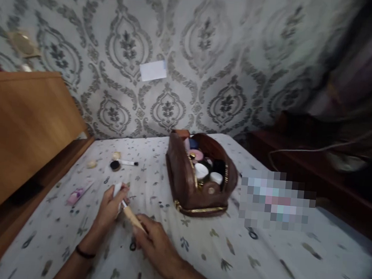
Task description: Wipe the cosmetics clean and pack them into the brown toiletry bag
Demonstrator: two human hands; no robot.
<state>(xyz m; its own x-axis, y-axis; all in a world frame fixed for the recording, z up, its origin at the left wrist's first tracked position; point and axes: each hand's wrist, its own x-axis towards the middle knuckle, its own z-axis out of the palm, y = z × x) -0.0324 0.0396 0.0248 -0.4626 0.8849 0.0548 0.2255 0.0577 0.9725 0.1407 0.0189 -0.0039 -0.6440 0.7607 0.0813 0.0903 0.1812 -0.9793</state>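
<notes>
The wooden-handled brush (130,216) is gripped by the right hand (157,241) over the patterned sheet (201,262), nearer its left edge than its right. At the brush's other end, something white (117,189) is pinched by the left hand (110,206). Toward the sheet's far edge, the unzipped brown bag (178,169) is filled with containers (201,171).

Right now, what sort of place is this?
Probably a bedroom or another room at home: there's grey-and-white patterned wallpaper, a white leaf-printed cloth like a bedsheet, and an open brown leather-look bag holding small round containers.
</notes>
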